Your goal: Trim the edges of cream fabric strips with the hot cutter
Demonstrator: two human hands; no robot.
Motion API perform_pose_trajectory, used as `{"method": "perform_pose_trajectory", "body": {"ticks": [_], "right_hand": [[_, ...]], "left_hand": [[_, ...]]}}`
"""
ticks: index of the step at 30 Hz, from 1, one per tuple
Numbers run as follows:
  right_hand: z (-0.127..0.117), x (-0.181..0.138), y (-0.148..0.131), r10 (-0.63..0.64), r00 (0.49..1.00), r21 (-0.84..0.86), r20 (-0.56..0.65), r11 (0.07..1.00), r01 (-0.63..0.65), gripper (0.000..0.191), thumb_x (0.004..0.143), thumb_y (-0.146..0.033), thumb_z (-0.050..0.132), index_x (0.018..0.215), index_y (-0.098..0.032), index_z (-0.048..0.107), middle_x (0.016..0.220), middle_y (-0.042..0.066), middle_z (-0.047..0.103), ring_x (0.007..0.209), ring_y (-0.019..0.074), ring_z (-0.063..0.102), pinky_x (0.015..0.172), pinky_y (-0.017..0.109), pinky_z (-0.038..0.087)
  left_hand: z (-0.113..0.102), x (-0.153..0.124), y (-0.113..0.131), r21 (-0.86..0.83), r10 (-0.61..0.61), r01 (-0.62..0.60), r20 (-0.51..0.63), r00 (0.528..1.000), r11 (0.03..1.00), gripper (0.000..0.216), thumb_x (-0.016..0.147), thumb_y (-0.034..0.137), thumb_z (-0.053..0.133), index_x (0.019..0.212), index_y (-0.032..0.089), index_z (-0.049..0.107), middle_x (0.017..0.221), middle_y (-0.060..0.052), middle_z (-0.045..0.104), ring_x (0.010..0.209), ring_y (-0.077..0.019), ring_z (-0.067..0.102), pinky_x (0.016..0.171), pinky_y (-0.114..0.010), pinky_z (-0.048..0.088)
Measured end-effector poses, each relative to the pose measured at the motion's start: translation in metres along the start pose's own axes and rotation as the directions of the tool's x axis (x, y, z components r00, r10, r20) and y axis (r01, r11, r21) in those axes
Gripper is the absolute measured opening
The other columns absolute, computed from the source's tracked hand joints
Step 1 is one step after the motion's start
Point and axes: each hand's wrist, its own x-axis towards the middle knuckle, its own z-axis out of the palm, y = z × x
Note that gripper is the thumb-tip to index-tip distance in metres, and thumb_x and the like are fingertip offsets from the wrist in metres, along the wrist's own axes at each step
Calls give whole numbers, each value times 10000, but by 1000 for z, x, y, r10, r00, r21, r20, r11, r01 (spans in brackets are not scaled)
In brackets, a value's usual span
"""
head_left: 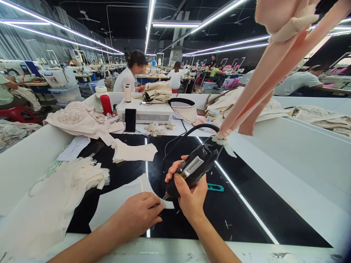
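right hand (189, 195) gripping black corded tool (193, 170), tip touching white fabric piece (120, 202) | left hand (139, 213) pressing that piece on black worktop (233, 204) | teal clip (215, 187) lying just beside

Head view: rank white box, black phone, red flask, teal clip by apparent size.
1. white box
2. black phone and red flask: look alike, not ranked
3. teal clip: smallest, though nearer the camera

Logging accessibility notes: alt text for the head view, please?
The right hand grips a black corded tool, tip down at a white fabric piece under the left hand on the black table. Cream fabric stacks lie to the left; pink strips hang at upper right.
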Motion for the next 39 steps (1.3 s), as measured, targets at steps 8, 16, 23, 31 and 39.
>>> {"method": "perform_pose_trajectory", "body": {"ticks": [8, 16, 23, 31, 39], "right_hand": [[1, 1, 1, 1, 999, 26, 34, 1000, -2, 318, 880, -311, 772, 1148, -328, 602, 831, -51, 660, 618, 102, 601, 561, 231, 553], [1, 1, 1, 16, 999, 23, 29, 1000, -16, 332, 876, -316, 775, 1149, -312, 586, 832, -51, 658, 611, 106, 605, 554, 236, 550], [4, -1, 0, 29, 1000, 3, 3, 1000, -29, 356, 860, -342, 779, 1130, -282, 555, 807, -44, 646, 591, 120, 604, 540, 259, 545], [2, 0, 1, 22, 1000, 5, -18, 1000, -22, 367, 856, -340, 781, 1135, -283, 550, 817, -45, 642, 591, 117, 609, 556, 265, 549], [3, -1, -1, 41, 999, -7, -14, 999, -41, 390, 846, -375, 786, 1122, -272, 531, 801, -39, 636, 584, 124, 597, 537, 271, 536]], "left_hand": [[-1, 1, -1, -8, -6, 6, 4, 1000, 1000, 220, 949, 233, 696, 1140, 145, 632, 1068, -68, 707, 979, -241, 690, 868, -355, 627], [-1, 2, -1, 7, -6, 6, 5, 1000, 1000, 226, 946, 238, 706, 1137, 145, 630, 1060, -68, 707, 973, -233, 692, 871, -343, 624], [0, 1, -2, -8, -11, 11, 15, 1000, 1000, 166, 1020, 261, 592, 1137, 149, 630, 1079, -88, 709, 1011, -222, 692, 899, -339, 614], [-2, 1, -1, 8, -7, 7, 3, 1000, 1000, 160, 995, 244, 633, 1120, 144, 635, 1065, -82, 705, 1000, -223, 694, 891, -336, 615], [-2, 2, -1, 4, -9, 9, -5, 1000, 1000, 149, 1000, 239, 628, 1118, 148, 641, 1061, -72, 712, 989, -218, 699, 893, -324, 614]]}}
